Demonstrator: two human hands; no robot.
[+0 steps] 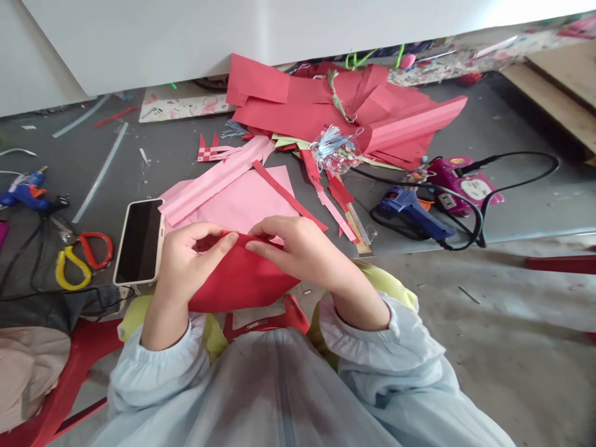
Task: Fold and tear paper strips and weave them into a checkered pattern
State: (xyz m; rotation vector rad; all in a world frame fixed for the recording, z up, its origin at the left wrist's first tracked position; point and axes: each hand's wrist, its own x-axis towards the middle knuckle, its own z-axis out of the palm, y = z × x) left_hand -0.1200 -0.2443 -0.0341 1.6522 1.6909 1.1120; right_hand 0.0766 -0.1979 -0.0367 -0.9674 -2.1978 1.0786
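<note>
Both of my hands pinch the top edge of a red paper sheet (242, 279) held over my lap. My left hand (189, 257) grips the sheet's left part, thumb and forefinger closed on the edge. My right hand (298, 248) grips the right part, fingers pressed along the same edge. Just beyond the red sheet lies a pink paper sheet (242, 202) on the grey floor, with a folded pink strip (214, 180) and a thin red strip (286, 195) on it.
A smartphone (139, 241) lies left of my hands, with red and yellow scissors (84, 257) further left. A pile of red paper (344, 108) lies ahead. Two blue glue guns (412, 211) (28, 192), a purple power strip (459, 183) and cables lie about.
</note>
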